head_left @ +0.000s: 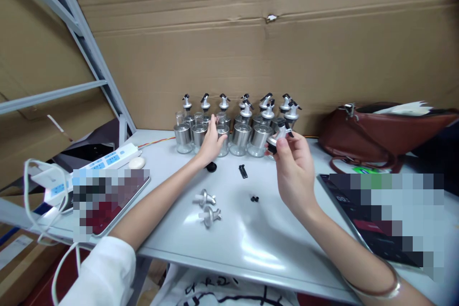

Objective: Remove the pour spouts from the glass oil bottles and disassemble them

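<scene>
Several small glass bottles with metal bands and spout tops [247,124] stand in rows at the back of the white table [251,244]. My left hand [211,141] reaches to them, its fingers closed around one bottle [222,135] in the front row. My right hand [294,162] is raised above the table and pinches a metal pourer spout [278,136] with a black tip. Two loose metal spouts [207,206] lie on the table in front of me. Small black parts [243,171] and a black cap [211,167] lie between my hands.
A brown leather bag [376,134] lies at the back right. A white power strip [103,160] and cables sit at the left beside a blurred tablet-like item [107,198]. Another blurred flat item [387,220] lies at the right. Cardboard walls stand behind; a metal shelf frame [82,38] stands left.
</scene>
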Demonstrator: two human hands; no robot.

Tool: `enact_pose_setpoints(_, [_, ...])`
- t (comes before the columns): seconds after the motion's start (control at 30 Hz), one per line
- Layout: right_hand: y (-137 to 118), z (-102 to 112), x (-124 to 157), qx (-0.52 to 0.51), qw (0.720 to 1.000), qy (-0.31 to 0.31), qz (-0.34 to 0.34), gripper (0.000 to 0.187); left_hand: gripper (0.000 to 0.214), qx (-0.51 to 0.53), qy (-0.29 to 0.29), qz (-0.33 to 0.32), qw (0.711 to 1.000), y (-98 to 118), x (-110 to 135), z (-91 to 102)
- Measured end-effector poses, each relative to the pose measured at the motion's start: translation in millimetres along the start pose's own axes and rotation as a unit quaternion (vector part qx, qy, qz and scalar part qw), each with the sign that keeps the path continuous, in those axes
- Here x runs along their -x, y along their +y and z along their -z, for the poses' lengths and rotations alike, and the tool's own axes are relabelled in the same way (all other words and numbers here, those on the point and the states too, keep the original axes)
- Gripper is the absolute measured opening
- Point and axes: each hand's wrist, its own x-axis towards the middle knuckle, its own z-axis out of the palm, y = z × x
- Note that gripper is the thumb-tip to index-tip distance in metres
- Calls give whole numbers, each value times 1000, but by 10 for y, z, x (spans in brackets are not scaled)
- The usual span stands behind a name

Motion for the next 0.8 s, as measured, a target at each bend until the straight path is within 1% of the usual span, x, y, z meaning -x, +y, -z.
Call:
enact_pose_setpoints(0.1, [14, -1, -12, 15, 1000, -10, 9, 37, 77, -15, 4, -23, 1000, 41, 85, 39])
enact_pose_setpoints(0.17, [35, 3, -27, 22, 999, -43, -1, 37, 74, -37, 15, -50, 998, 111, 217, 81])
enact_pose_setpoints(0.23, [64, 10, -38, 32, 995, -84, -32, 38, 68, -64, 21, -99, 993, 204, 409, 133])
enact_pose_setpoints(0.3, [96, 15, -32, 47, 990, -113, -69, 40, 61, -83, -2, -147, 986, 299, 625, 180])
enact_pose_setpoints(0.37, [120, 11, 5, 63, 985, -129, -97, 43, 58, -129, -33, -172, 976, 377, 815, 205])
enact_pose_setpoints(0.43, [126, -4, 73, 87, 979, -149, -105, 42, 55, -205, -52, -189, 959, 429, 939, 202])
enact_pose_setpoints(0.47, [121, -14, 115, 107, 976, -160, -98, 41, 52, -232, -55, -195, 951, 444, 974, 193])
enact_pose_setpoints(0.53, [97, -32, 195, 155, 968, -185, -65, 36, 42, -264, -57, -207, 940, 463, 1001, 173])
enact_pose_setpoints(0.6, [70, -38, 248, 205, 956, -209, -8, 28, 33, -269, -63, -214, 937, 477, 997, 169])
enact_pose_setpoints(0.67, [55, -26, 260, 251, 935, -238, 83, 24, 29, -251, -65, -205, 944, 498, 991, 189])
enact_pose_setpoints(0.73, [58, -2, 239, 287, 901, -259, 197, 26, 26, -211, -65, -193, 956, 528, 994, 221])
enact_pose_setpoints(0.8, [72, 26, 206, 308, 868, -263, 287, 24, 26, -160, -69, -192, 966, 558, 1005, 249])
